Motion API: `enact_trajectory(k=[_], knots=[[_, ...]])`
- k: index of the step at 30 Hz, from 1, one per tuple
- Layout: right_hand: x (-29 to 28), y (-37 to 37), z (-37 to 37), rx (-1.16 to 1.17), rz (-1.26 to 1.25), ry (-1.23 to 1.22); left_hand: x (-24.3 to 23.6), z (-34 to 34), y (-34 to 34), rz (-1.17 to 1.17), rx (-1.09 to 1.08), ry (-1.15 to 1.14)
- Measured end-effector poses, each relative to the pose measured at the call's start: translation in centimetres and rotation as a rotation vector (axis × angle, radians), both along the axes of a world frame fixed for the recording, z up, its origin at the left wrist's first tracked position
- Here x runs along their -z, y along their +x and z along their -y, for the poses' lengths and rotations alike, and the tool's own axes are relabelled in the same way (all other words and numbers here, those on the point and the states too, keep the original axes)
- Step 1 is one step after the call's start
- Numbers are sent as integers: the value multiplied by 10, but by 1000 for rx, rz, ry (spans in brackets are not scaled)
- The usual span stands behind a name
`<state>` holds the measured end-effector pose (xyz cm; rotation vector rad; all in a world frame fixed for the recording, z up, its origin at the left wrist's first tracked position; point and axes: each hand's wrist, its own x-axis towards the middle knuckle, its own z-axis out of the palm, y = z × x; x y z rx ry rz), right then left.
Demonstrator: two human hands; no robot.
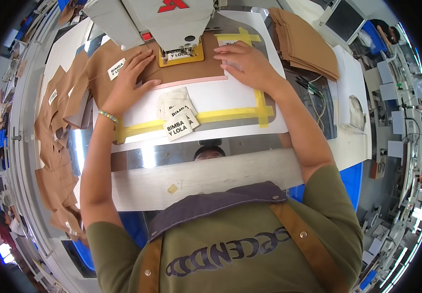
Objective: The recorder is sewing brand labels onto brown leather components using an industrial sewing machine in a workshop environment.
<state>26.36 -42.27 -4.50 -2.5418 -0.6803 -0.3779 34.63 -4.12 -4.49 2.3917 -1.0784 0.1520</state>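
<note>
A brown fabric piece (191, 73) lies under the white sewing machine head (167, 22). A yellow-edged clamp frame (191, 59) presses on it around a white label. To the left of the frame, my left hand (129, 78) rests on the brown fabric with its fingers stretched out. On the other side my right hand (245, 66) lies with fingers spread, its tips at the fabric's right end. Neither hand grips anything. A small loose pile of white labels (177, 122) sits on the white sheet (142, 105) between my forearms.
Yellow tape (211, 113) edges the white sheet. Brown pieces with sewn labels (64, 102) hang in a heap at the left. A stack of brown pieces (298, 41) lies at the right, near thread snips (308, 87) and a monitor (342, 20).
</note>
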Motion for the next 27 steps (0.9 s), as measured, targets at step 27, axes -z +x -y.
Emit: enact_trajectory(k=[27], knots=[[-30, -50, -16, 200, -33, -558, 6, 34, -30, 400, 133, 72]])
